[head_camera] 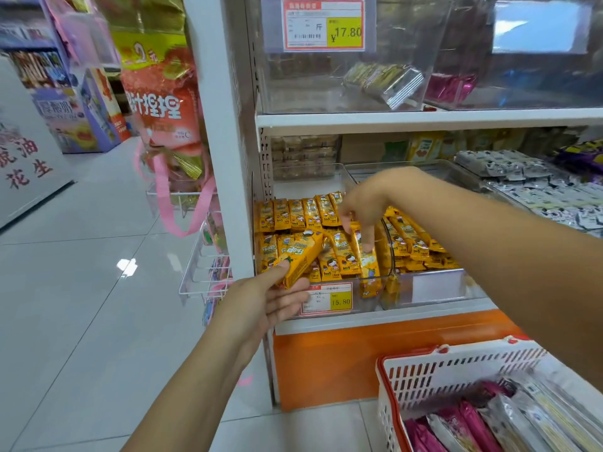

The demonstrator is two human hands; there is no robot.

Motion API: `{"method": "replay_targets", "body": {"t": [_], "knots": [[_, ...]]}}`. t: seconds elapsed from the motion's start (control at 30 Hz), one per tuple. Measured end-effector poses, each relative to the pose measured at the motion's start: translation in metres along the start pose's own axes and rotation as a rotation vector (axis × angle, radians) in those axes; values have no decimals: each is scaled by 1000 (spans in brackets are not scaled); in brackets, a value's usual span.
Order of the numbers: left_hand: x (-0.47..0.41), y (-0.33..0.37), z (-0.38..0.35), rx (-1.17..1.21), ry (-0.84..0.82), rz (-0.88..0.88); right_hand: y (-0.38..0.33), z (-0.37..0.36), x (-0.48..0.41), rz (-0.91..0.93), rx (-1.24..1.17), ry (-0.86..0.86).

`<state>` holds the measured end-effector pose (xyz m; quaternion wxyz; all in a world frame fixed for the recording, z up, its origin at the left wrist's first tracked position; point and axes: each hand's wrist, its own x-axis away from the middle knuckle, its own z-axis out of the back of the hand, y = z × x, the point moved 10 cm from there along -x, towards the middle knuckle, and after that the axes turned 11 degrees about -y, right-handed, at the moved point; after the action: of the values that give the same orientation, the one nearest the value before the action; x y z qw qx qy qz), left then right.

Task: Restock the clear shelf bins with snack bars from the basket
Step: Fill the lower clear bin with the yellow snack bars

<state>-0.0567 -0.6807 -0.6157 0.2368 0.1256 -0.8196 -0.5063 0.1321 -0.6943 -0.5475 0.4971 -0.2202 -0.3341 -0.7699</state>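
Currently, clear plastic shelf bin (357,308) is holding rows of yellow foil-wrapped snack bars (297,216). Its front price label (326,298) is reading 15.80; upper label (323,25) ¥17.80. Left hand (270,301) is gripping a stack of bars (301,256) at the bin's front; right hand (362,210) is pinching one upright inside. White red-rimmed slotted basket (424,373) is carrying pink and silver packets (473,422).

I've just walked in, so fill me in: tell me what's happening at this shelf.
A person is restocking. The left hand grips a small stack of yellow-wrapped snack bars at the front of the clear plastic shelf bin, while the right hand pinches an upright yellow bar inside. The red-rimmed white plastic basket on the floor holds pink and silver packs.
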Motion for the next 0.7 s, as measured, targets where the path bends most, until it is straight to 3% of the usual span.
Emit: {"method": "replay_targets", "body": {"t": [0.27,0.43,0.63,0.7], "knots": [[0,2,-2,108,10,-20,13,17,53,6,-112,50],[1,2,-4,132,9,-37,19,19,94,26,-382,170],[1,4,-8,138,2,-44,17,33,112,-69,-550,654],[0,5,-8,158,0,-50,10,29,105,-94,-608,738]]}}
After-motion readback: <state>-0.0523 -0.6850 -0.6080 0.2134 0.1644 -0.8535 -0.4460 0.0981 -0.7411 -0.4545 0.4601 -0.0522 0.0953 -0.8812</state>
